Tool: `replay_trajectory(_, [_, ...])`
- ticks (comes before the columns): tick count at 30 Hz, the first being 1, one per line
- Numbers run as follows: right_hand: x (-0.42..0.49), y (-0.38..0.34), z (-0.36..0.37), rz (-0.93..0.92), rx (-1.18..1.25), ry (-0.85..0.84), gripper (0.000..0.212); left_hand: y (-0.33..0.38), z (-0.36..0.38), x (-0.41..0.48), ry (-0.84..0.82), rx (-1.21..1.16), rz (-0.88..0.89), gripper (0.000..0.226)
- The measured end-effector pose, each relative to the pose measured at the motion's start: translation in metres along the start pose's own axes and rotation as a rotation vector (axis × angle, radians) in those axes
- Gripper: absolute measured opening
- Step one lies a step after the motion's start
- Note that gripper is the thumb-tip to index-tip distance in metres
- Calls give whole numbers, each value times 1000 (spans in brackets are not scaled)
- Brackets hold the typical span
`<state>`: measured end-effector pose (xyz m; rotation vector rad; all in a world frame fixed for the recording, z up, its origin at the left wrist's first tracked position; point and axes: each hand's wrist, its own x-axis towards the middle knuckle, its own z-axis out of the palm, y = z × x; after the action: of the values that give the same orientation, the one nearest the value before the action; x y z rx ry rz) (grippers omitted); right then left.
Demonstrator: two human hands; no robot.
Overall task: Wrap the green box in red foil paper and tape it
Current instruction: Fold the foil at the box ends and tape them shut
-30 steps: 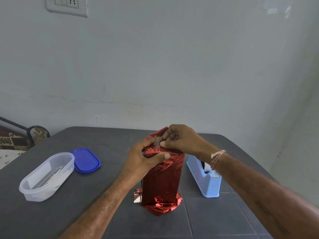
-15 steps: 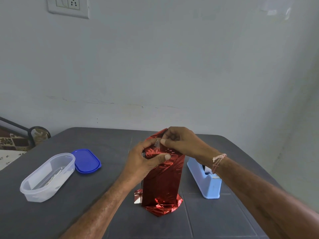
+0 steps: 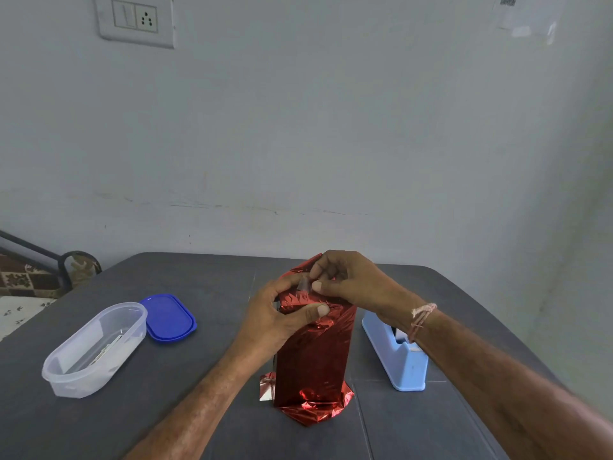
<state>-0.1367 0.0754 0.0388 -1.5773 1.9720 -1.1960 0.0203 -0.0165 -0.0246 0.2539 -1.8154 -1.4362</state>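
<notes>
Grey table [image 3: 199,410], box [image 3: 313,360] upright; left hand [image 3: 275,317] gripping foil fold [image 3: 300,299] up top, right hand [image 3: 351,280] pinching tape [image 3: 303,284] just above it.

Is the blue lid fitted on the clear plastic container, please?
No, the blue lid lies on the table beside the open clear plastic container.

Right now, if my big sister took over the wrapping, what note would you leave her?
Left hand: grips the top of the foil-wrapped box, thumb pressing the fold down.
Right hand: pinches a small piece of clear tape at that top fold.
The box stands upright on the table; the blue tape dispenser is to its right.
Done: red foil covers the sides; bottom end is folded under.
To do: stick the tape down, smooth it, check the loose flap at the bottom left.
</notes>
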Motion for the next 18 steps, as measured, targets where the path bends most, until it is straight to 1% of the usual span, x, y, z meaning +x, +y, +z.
replay_trajectory(4, [1, 0, 0, -7, -73, 22, 9, -2, -1, 1, -4, -2, -23, 46])
replay_trajectory(11, [1, 1, 2, -6, -84, 58, 9, 1, -1, 3, -37, 16, -56, 45])
replay_trajectory(15, [-2, 2, 5, -11, -58, 92, 12, 5, -3, 3, -65, 36, -96, 41])
replay_trajectory(18, [-4, 3, 7, -18, -41, 110, 13, 10, -7, 3, -45, 139, -115, 34])
